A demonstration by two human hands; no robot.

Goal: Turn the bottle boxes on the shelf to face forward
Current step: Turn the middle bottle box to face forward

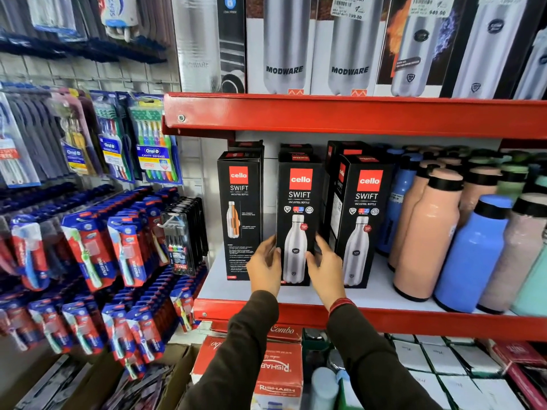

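Three black Cello Swift bottle boxes stand in a row on the white shelf (pixel 373 294). The left box (pixel 239 214) shows a side panel with small text. The middle box (pixel 299 202) shows its front with the silver bottle picture. My left hand (pixel 264 266) grips its lower left edge and my right hand (pixel 325 269) grips its lower right edge. The right box (pixel 362 220) stands slightly angled, front picture visible. More black boxes stand behind them.
Loose peach and blue bottles (pixel 429 232) crowd the shelf to the right. Modware boxes (pixel 284 45) fill the shelf above. Toothbrush packs (pixel 154 149) hang on the left wall. Red Rishabh cartons (pixel 275 374) sit below the red shelf lip (pixel 414 321).
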